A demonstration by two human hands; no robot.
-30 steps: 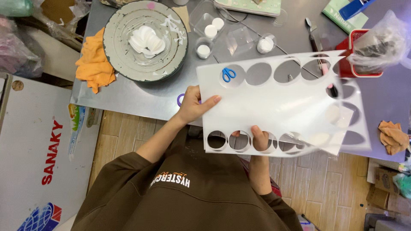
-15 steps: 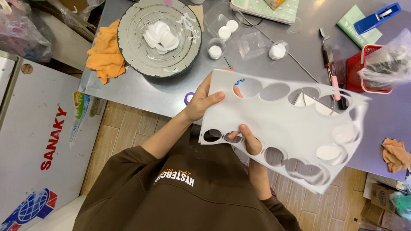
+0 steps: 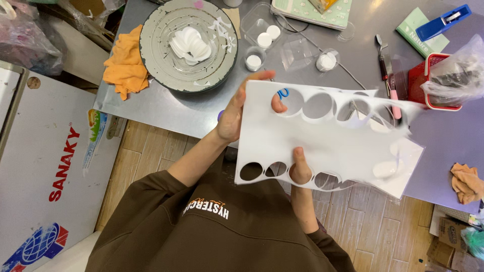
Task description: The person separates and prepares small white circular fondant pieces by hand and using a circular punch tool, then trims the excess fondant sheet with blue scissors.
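Fingers (image 3: 263, 76) of the left hand (image 3: 236, 113) clamped on the left edge of the white sheet (image 3: 333, 146), thumb poking through the top-left round cutout. Right hand (image 3: 301, 168) grips the sheet's near edge, thumb on top, remaining digits hidden underneath. Sheet is held in the air over the near edge of the grey metal surface (image 3: 201, 108), roughly flat, far-right corner sagging. It has a row of round holes along the far edge and another along the near edge; a few cut discs hang loose near the right side.

On the surface behind the sheet: a round grey turntable (image 3: 189, 43) with a stack of white discs (image 3: 190, 44) in the middle, an orange cloth (image 3: 125, 68) just left of it. Small clear containers (image 3: 262, 38) with white discs sit between turntable and sheet. Red basket (image 3: 428, 75) at right with a clear plastic bag (image 3: 456, 70) in it, touching. Blue stapler (image 3: 443, 21) at the far right corner. Another orange rag (image 3: 466, 182) at the right edge, well apart from the sheet. White chest freezer (image 3: 45, 166) to the person's left.
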